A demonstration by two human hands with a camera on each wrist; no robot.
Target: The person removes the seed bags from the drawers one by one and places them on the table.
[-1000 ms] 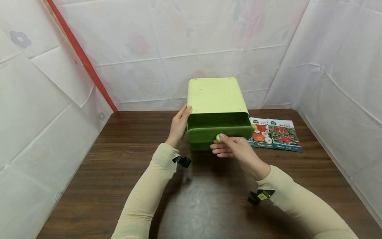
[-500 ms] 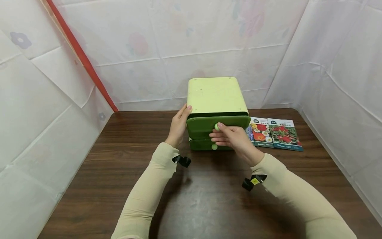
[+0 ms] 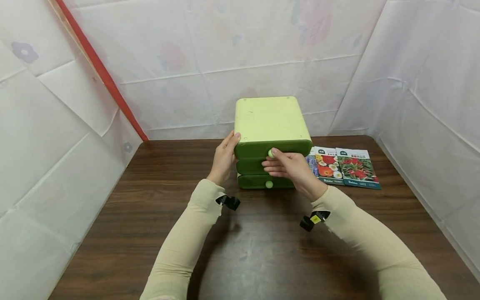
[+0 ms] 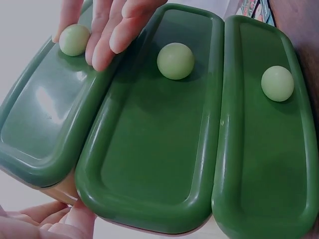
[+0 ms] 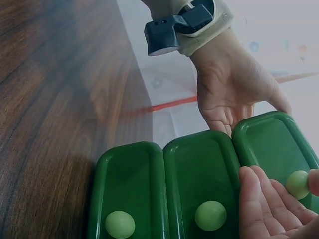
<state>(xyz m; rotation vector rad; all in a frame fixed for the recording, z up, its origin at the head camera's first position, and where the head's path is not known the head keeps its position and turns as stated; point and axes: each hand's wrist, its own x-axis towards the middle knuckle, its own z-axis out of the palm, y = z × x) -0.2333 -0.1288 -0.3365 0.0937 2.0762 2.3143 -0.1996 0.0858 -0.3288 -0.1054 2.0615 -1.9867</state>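
A small cabinet with a pale yellow-green shell (image 3: 271, 118) holds three dark green drawers, each with a round light green knob. My right hand (image 3: 292, 168) has its thumb and fingers at the knob (image 4: 75, 40) of the top drawer (image 3: 255, 149), pinching it. That drawer's front sits against the shell's front edge. The middle drawer (image 4: 149, 134) and bottom drawer (image 4: 269, 149) also appear closed. My left hand (image 3: 223, 158) rests along the cabinet's left side, thumb at the upper front corner. Drawer contents are hidden.
Several seed packets with flower pictures (image 3: 356, 168) lie right of the cabinet, partly overlapping. The dark wood table (image 3: 240, 258) stretches forward of it. White patterned sheeting (image 3: 180, 100) hangs behind and at both sides, with a red strip (image 3: 101, 71) at left.
The top drawer, pulled out a second ago, has slid back into the cabinet under my right hand's push. The right hand moved away from me. My left hand kept its place.
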